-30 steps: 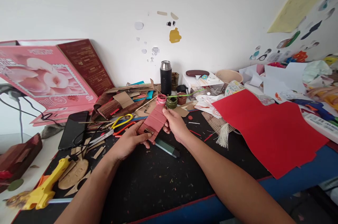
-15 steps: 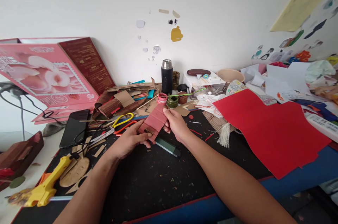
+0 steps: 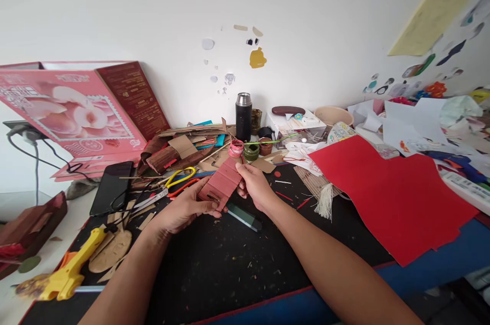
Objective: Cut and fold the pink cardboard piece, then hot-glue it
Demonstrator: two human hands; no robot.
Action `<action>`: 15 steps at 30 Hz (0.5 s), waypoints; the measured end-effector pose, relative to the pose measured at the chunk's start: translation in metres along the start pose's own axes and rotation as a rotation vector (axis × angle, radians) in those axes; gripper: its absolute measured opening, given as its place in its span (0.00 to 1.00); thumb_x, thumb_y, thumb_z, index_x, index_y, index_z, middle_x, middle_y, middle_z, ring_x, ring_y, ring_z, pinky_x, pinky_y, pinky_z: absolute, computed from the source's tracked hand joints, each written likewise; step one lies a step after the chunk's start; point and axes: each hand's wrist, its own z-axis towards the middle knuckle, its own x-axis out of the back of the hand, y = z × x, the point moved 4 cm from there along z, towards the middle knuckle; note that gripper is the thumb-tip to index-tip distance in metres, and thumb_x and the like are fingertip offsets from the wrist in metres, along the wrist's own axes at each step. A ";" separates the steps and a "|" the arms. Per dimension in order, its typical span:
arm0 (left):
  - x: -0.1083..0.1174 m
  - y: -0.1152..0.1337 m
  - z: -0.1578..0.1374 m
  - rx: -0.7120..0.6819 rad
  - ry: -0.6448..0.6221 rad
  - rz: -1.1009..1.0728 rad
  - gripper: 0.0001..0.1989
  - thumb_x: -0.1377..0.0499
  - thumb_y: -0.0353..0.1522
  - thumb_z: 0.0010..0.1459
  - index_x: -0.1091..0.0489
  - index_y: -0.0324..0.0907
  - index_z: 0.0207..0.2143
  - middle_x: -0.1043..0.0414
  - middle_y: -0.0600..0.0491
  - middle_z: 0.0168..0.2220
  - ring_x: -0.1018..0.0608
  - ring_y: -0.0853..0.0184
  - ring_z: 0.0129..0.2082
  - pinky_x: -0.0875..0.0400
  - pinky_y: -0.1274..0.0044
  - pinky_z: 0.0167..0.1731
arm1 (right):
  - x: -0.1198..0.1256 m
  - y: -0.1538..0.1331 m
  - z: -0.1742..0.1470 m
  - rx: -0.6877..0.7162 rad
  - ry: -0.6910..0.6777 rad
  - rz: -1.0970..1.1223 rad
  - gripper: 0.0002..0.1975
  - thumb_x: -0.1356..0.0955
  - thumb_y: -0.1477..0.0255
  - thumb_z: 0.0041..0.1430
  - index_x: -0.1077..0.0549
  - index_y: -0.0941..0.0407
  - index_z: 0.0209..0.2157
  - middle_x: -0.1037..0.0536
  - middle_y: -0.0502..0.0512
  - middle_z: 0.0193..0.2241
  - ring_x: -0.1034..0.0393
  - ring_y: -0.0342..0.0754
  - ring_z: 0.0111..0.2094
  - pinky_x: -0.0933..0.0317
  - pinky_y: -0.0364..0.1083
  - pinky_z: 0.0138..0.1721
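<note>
Between my hands, above the black table mat, is a reddish-painted piece of cardboard [image 3: 224, 182] with crease lines and a small slot near its lower left. My left hand [image 3: 191, 205] grips its lower left edge, thumb lying on top by the slot. With thumb and fingers, my right hand [image 3: 250, 182] pinches the upper right edge. Beneath the cardboard, a dark green utility knife [image 3: 245, 219] lies on the mat, partly hidden. Scissors with yellow and red handles [image 3: 168, 187] rest just left of my left hand.
Paint jars [image 3: 251, 150] and a black thermos [image 3: 243, 118] stand behind my hands. Cardboard scraps [image 3: 184, 147] pile up at back left, near a phone [image 3: 111, 187]. A yellow glue gun [image 3: 76, 266] lies front left. Red sheet material [image 3: 398, 197] covers the right side.
The view has tilted slightly, so the scene sits a little lower. Both hands keep their hold on the cardboard, and my left thumb has shifted slightly away from the slot.
</note>
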 end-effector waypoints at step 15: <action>0.001 0.002 0.000 -0.019 0.059 -0.068 0.37 0.29 0.29 0.54 0.33 0.45 0.66 0.21 0.51 0.40 0.17 0.66 0.34 0.17 0.75 0.35 | 0.001 -0.001 0.002 0.006 -0.009 -0.005 0.28 0.28 0.42 0.56 0.38 0.51 0.28 0.37 0.39 0.14 0.42 0.39 0.12 0.52 0.40 0.13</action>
